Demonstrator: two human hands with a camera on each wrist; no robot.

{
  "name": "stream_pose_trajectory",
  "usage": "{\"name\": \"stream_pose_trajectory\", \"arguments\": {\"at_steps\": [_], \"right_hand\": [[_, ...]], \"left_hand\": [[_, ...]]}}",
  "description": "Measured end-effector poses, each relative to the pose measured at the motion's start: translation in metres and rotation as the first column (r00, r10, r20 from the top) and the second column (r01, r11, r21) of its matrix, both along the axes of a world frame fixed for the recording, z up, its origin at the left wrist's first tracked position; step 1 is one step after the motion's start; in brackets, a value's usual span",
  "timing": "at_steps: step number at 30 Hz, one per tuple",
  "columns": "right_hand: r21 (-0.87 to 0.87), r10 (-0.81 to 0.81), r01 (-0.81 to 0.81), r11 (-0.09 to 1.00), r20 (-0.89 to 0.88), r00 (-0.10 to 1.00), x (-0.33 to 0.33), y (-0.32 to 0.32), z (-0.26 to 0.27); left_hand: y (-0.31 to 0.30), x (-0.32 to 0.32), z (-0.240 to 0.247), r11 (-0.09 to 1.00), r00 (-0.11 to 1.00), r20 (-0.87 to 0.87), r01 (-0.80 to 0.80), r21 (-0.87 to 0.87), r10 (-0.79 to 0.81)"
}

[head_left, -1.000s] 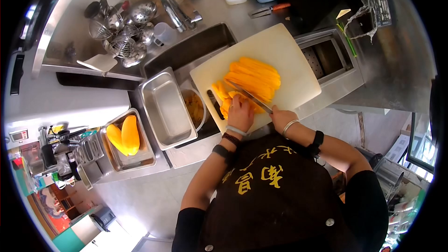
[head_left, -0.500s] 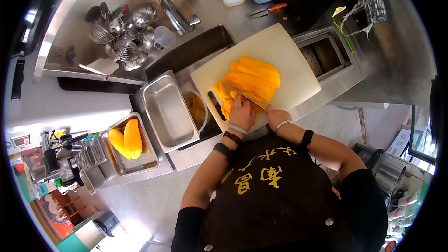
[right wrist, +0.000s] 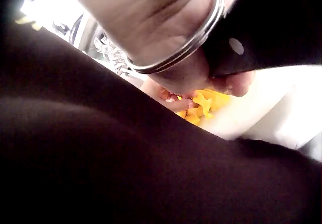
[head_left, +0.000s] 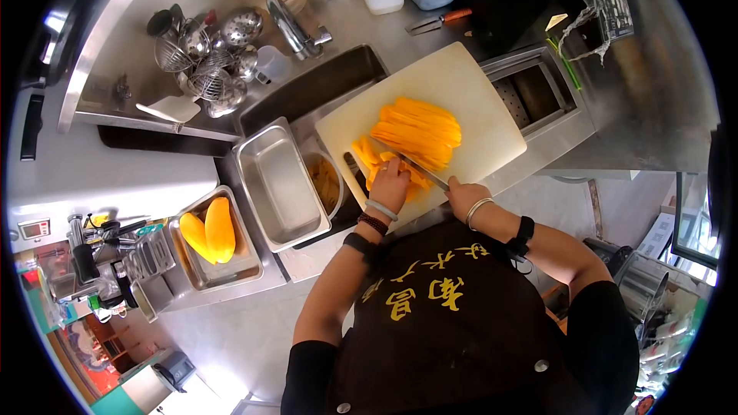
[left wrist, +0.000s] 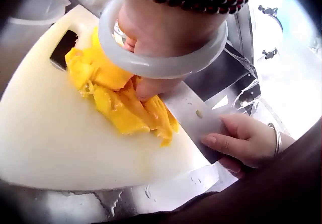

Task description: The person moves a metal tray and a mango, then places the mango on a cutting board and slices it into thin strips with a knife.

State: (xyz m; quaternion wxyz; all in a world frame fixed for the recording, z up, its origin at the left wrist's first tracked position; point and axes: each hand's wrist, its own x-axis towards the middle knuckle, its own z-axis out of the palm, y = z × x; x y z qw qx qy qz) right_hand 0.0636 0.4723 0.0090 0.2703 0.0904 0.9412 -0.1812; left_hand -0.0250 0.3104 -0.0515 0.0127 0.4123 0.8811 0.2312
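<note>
In the head view, my left hand (head_left: 390,186) holds loose orange-yellow mango pieces (left wrist: 121,106) at the near left of the white cutting board (head_left: 492,119). Its thumb presses into them in the left wrist view. My right hand (head_left: 466,200) grips a knife (head_left: 430,174). The broad blade (left wrist: 188,114) lies alongside the left fingers, between the loose pieces and a larger pile of long mango slices (head_left: 419,131). Part of the left hand is hidden behind its bangle. In the right wrist view, the right hand (right wrist: 161,33) mostly hides the board.
An empty steel pan (head_left: 280,184) stands left of the board, beside a round container (head_left: 327,184) with yellow scraps. Farther left, a tray (head_left: 246,269) holds two whole peeled mangoes (head_left: 219,230). Behind are a sink (head_left: 323,84), a faucet (head_left: 288,27) and an orange-handled tool (head_left: 438,21).
My right hand moved toward the left hand with the knife, then back out to the right. My left hand has shifted slightly left over the mango pieces.
</note>
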Motion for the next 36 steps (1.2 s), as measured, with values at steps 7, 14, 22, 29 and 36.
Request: {"name": "stream_pose_trajectory", "arguments": {"at_steps": [7, 14, 22, 29, 36], "right_hand": [[0.111, -0.064, 0.061, 0.992, 0.022, 0.998, 0.003, -0.008, -0.036], [-0.012, -0.051, 0.051, 0.999, 0.007, 0.999, -0.007, 0.000, -0.002], [-0.011, -0.034, 0.034, 0.999, 0.070, 0.997, 0.003, -0.011, -0.006], [0.072, -0.073, 0.075, 0.995, -0.029, 0.997, -0.002, -0.018, -0.041], [-0.037, -0.074, 0.073, 0.997, -0.027, 0.997, -0.004, -0.005, -0.012]], "left_hand": [[0.001, 0.002, -0.005, 0.993, 0.999, -0.031, -0.004, 0.122, 0.008], [-0.002, -0.001, -0.002, 0.976, 0.996, 0.037, -0.085, 0.200, 0.079], [-0.008, -0.015, -0.007, 0.998, 0.999, -0.033, -0.017, 0.061, 0.019], [-0.008, -0.013, -0.014, 0.996, 0.999, 0.042, -0.035, 0.083, 0.031], [-0.009, -0.010, -0.003, 0.978, 0.999, 0.039, -0.032, 0.207, 0.025]]}}
